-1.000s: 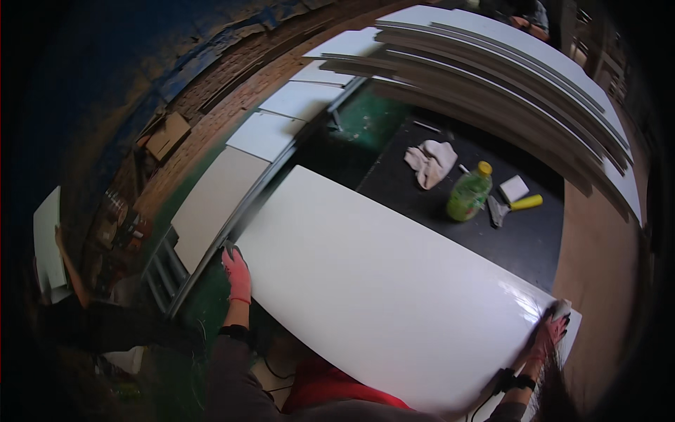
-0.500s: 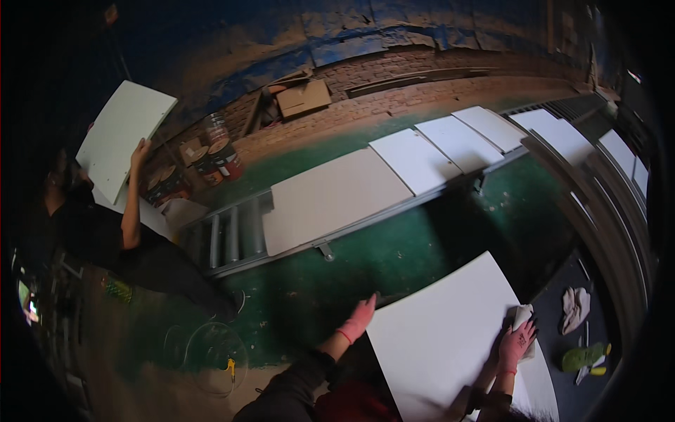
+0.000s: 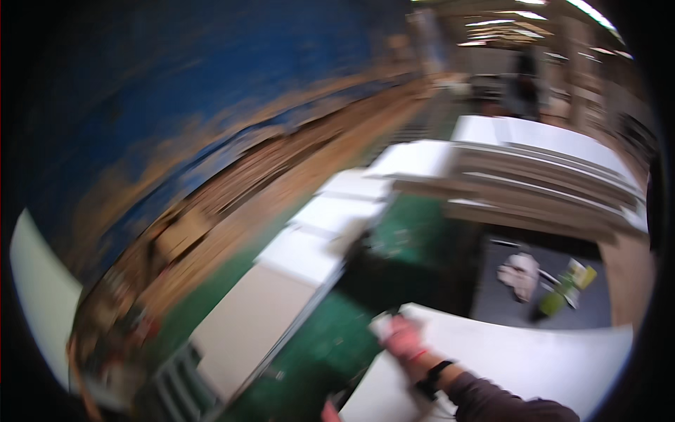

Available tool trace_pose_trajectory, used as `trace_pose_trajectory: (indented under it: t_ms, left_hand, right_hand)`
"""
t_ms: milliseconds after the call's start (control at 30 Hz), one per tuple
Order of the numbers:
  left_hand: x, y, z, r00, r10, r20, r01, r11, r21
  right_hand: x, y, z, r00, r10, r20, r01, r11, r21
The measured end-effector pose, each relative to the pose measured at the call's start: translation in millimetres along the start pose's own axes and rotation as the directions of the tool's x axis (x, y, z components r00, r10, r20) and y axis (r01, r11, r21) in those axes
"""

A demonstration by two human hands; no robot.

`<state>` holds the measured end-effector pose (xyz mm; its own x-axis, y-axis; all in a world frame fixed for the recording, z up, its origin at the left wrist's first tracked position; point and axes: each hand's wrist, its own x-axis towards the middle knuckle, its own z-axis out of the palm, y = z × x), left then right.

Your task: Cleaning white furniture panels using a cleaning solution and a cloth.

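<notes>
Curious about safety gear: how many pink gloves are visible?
2: one on the right hand, at a corner of the white panel; one on the left hand, mostly outside the picture.

Pink covers the gloved right hand [image 3: 404, 339]; the sleeve [image 3: 506, 401] is dark brown-grey, the panel [image 3: 520, 355] white, the bottle [image 3: 553, 302] green, the floor [image 3: 309, 366] deep green, the blurred wall [image 3: 246, 84] apparently blue with tan mottling.

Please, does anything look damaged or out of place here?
The stack of flat white boards looks uneven: its edges jut out irregularly. The large white rectangular board under the pink-gloved right hand shows no obvious damage, though blur hides detail.
</notes>
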<state>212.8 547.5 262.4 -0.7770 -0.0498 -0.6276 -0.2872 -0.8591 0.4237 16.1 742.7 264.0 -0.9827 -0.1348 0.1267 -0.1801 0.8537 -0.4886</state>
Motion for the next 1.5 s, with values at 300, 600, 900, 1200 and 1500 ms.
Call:
trace_pose_trajectory:
  t_ms: [300,600,900,1200,1500]
  left_hand:
    - [20.4,2.2,-14.0,0.99,-0.113,0.082,0.094,0.975,0.199]
    - [-10.6,22.7,-87.4,0.993,-0.116,0.031,0.112,0.987,0.114]
    - [-46.7,-12.5,-72.9,0.941,-0.071,0.332,0.128,0.98,-0.153]
    - [-33.6,-43.6,-205.2,0.977,-0.068,0.204,0.211,0.127,-0.969]
    - [-49.9,-5.4,-144.9,0.972,0.143,0.186,-0.11,0.979,-0.173]
  right_hand:
    - [-189.9,-124.7,59.4,0.714,-0.694,-0.088,0.682,0.663,0.309]
    - [-75.8,22.2,-44.2,0.977,-0.202,-0.072,0.207,0.975,0.082]
    - [14.9,14.6,-11.6,0.992,-0.12,0.027,0.123,0.968,-0.219]
    - [-213.6,-115.3,42.9,0.454,-0.815,0.359,0.764,0.564,0.314]
    - [-213.9,-88.5,-38.8,0.56,-0.691,0.458,0.643,0.711,0.286]
